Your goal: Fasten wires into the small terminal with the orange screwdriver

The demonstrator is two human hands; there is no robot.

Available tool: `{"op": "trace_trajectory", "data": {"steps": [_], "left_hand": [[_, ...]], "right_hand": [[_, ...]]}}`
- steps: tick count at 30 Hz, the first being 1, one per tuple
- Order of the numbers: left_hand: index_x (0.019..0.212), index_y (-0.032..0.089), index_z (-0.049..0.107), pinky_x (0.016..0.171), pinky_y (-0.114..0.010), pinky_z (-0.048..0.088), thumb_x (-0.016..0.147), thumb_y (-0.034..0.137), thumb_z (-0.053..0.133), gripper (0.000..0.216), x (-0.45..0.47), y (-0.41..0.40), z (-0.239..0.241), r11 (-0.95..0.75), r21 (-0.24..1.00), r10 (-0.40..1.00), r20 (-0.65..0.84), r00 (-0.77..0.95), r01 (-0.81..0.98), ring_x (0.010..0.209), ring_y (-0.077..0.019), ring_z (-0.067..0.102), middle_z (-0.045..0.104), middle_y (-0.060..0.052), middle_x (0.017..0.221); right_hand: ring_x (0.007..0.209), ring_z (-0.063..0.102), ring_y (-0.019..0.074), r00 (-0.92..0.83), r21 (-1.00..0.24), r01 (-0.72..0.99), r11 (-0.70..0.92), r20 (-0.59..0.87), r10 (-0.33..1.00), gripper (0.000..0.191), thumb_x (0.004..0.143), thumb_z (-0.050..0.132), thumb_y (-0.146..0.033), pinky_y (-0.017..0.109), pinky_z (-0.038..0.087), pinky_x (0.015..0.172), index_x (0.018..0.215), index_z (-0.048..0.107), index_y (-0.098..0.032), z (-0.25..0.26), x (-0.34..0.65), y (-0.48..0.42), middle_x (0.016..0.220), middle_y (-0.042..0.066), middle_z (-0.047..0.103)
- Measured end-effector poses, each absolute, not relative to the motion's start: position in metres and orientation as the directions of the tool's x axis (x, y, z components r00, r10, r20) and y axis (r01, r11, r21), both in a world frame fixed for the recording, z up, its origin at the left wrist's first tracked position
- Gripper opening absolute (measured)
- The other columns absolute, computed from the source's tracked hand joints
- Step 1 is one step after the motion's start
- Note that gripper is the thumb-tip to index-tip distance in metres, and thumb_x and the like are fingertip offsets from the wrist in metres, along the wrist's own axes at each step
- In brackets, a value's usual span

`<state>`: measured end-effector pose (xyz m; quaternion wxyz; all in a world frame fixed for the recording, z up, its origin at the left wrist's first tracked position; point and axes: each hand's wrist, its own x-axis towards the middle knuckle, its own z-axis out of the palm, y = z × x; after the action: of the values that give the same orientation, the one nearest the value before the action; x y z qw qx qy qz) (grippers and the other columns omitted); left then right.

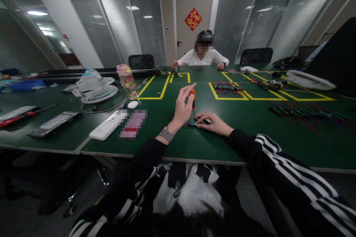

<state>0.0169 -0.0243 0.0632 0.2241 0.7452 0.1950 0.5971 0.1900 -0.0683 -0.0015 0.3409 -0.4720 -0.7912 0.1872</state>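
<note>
My left hand [183, 106] is closed around the orange and black handle of a screwdriver [194, 100], its index finger stretched out past the handle. The screwdriver stands upright, its shaft pointing down at a small circuit board [191, 124] with thin coloured wires on the green table [172, 142]. From the right, my right hand [213, 123] rests low on the table, its thumb and fingertips at the board's edge beside the screwdriver's tip. The fingers partly cover the board, so its right end is hidden.
Yellow tape marks boxes on the table; one holds a pile of wired boards [228, 89]. More wired boards [306, 114] lie right. To the left are a bottle [128, 81], a fan [97, 90], a white power bank [107, 126] and a hard drive [55, 123]. A person sits opposite.
</note>
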Motion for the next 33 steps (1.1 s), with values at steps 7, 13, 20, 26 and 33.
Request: {"op": "trace_trajectory", "data": {"steps": [7,13,20,26,33], "left_hand": [[0.119,0.024,0.059,0.082,-0.028,0.049,0.092,0.027,0.054,0.028,0.017,-0.0254,0.0624,-0.826,0.563,0.556,0.809,0.193,0.019,0.089,-0.0139,0.06,0.063,-0.005,0.104],[0.112,0.023,0.064,0.084,-0.028,0.048,0.092,0.03,0.054,0.023,0.0147,-0.0277,0.0662,-0.83,0.549,0.558,0.811,0.177,0.1,0.095,-0.0147,0.058,0.058,-0.005,0.106],[0.124,0.023,0.055,0.083,-0.03,0.051,0.096,0.029,0.045,0.03,0.0172,-0.0253,0.0631,-0.775,0.631,0.612,0.765,0.2,-0.04,0.091,-0.0147,0.064,0.064,-0.007,0.113],[0.112,0.023,0.063,0.083,-0.029,0.05,0.091,0.032,0.056,0.024,0.0159,-0.0272,0.0638,-0.822,0.565,0.568,0.804,0.175,0.071,0.093,-0.0153,0.06,0.06,-0.006,0.107],[0.117,0.022,0.059,0.078,-0.027,0.051,0.095,0.032,0.048,0.027,0.0172,-0.0268,0.0623,-0.802,0.598,0.579,0.781,0.234,-0.008,0.085,-0.0132,0.062,0.063,-0.005,0.102]], "right_hand": [[0.113,0.063,0.0294,-0.301,-0.647,0.607,0.462,0.35,0.887,0.016,0.075,0.071,-0.039,0.06,0.021,0.113,0.08,0.074,-0.024,-0.0021,0.1894,-0.0682,0.109,0.007,0.074],[0.117,0.061,0.0304,-0.301,-0.657,0.606,0.449,0.333,0.893,0.017,0.071,0.073,-0.038,0.061,0.019,0.114,0.08,0.073,-0.024,-0.0013,0.1891,-0.0678,0.109,0.007,0.074],[0.116,0.062,0.0297,-0.28,-0.681,0.595,0.426,0.321,0.905,0.019,0.07,0.073,-0.04,0.06,0.017,0.115,0.077,0.071,-0.022,-0.0005,0.188,-0.0693,0.111,0.008,0.073],[0.115,0.062,0.0302,-0.266,-0.695,0.586,0.417,0.321,0.909,0.019,0.07,0.073,-0.039,0.06,0.018,0.115,0.073,0.069,-0.021,-0.0005,0.1873,-0.0696,0.11,0.008,0.073],[0.115,0.063,0.0299,-0.27,-0.692,0.587,0.421,0.323,0.907,0.02,0.071,0.072,-0.04,0.061,0.018,0.114,0.072,0.069,-0.02,-0.001,0.1875,-0.0691,0.11,0.009,0.073]]}}
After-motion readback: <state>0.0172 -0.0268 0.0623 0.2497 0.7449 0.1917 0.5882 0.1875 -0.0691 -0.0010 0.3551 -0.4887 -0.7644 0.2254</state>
